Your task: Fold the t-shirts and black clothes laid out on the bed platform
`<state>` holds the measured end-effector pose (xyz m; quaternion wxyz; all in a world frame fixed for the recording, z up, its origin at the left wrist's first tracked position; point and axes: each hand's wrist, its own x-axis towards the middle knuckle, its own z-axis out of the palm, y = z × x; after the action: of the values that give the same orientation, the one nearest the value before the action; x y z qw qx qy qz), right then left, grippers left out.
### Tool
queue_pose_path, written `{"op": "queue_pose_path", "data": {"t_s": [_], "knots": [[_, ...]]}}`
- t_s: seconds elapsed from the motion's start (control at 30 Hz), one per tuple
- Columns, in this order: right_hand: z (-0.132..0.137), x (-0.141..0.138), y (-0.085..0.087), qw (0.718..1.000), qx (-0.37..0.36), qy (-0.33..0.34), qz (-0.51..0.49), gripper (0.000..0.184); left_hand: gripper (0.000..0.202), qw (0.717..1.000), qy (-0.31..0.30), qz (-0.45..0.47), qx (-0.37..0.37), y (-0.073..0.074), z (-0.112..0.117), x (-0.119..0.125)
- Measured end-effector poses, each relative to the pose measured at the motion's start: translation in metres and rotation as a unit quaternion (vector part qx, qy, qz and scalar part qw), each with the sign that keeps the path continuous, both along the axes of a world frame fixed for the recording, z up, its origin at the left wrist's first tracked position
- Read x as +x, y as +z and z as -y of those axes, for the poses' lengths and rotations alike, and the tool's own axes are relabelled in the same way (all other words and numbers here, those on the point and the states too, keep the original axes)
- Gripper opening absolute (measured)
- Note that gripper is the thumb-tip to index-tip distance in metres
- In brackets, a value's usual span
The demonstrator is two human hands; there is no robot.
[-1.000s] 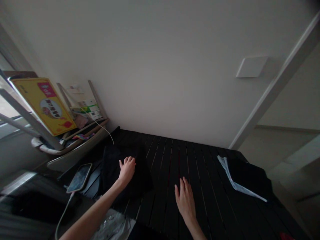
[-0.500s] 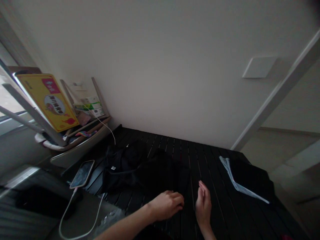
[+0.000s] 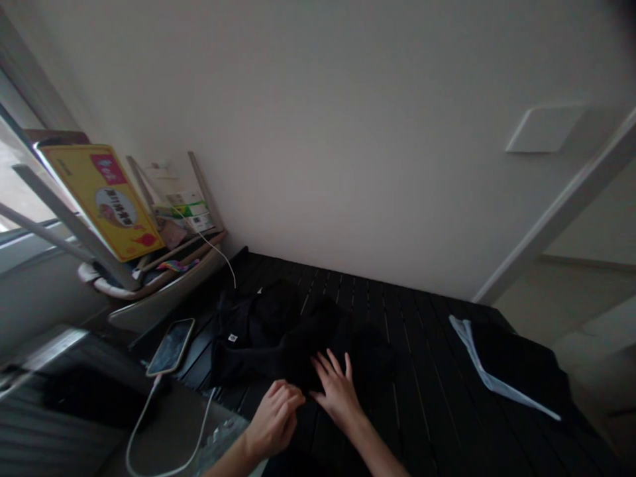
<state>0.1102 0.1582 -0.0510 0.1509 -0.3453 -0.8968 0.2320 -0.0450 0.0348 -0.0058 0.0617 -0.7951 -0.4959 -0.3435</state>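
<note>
A crumpled black garment with a small white label lies on the dark slatted table in front of me. My right hand rests on the near part of the garment, fingers spread and pointing away from me. Just left of it, at the garment's near edge, my left hand is closed with its fingers curled under. What the left fingers hold, if anything, is hidden. On the right side of the table lies a flat, folded black cloth with a pale grey edge.
A phone on a white cable lies at the table's left. Behind it stands a chair-like seat with a yellow board and packets. Clear plastic sits near my left forearm. A white wall borders the slatted table.
Both hands have moved left. My right hand has come from beside the garment onto it, its fingers now spread. My left hand stays curled. The view has turned slightly left.
</note>
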Motion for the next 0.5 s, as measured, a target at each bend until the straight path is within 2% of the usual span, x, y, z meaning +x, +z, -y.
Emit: {"op": "queue_pose_path", "data": {"t_s": [0.07, 0.13, 0.2, 0.27, 0.33, 0.4, 0.5], "knots": [[-0.007, -0.006, 0.001, 0.999, -0.014, -0.041, -0.022, 0.045, 0.038, 0.999, 0.017, -0.031, 0.008, -0.005, 0.005, -0.006], [-0.020, -0.003, 0.007, 0.989, -0.031, -0.118, -0.088, 0.041, 0.039, 0.997, 0.049, -0.047, 0.040, -0.012, 0.003, -0.011], [-0.038, 0.011, 0.016, 0.962, -0.043, -0.210, -0.166, 0.040, 0.039, 0.991, 0.097, -0.046, 0.080, -0.019, -0.003, -0.016], [-0.057, 0.034, 0.025, 0.923, -0.030, -0.311, -0.225, 0.041, 0.038, 0.982, 0.154, -0.047, 0.101, -0.025, -0.015, -0.020], [-0.072, 0.064, 0.032, 0.882, 0.014, -0.399, -0.249, 0.043, 0.037, 0.972, 0.214, -0.068, 0.073, -0.029, -0.030, -0.023], [-0.082, 0.095, 0.032, 0.857, 0.054, -0.451, -0.244, 0.044, 0.044, 0.956, 0.272, -0.105, 0.008, -0.030, -0.046, -0.027], [-0.083, 0.136, 0.020, 0.863, 0.067, -0.464, -0.190, 0.046, 0.059, 0.927, 0.332, -0.150, -0.088, -0.034, -0.066, -0.035]]}}
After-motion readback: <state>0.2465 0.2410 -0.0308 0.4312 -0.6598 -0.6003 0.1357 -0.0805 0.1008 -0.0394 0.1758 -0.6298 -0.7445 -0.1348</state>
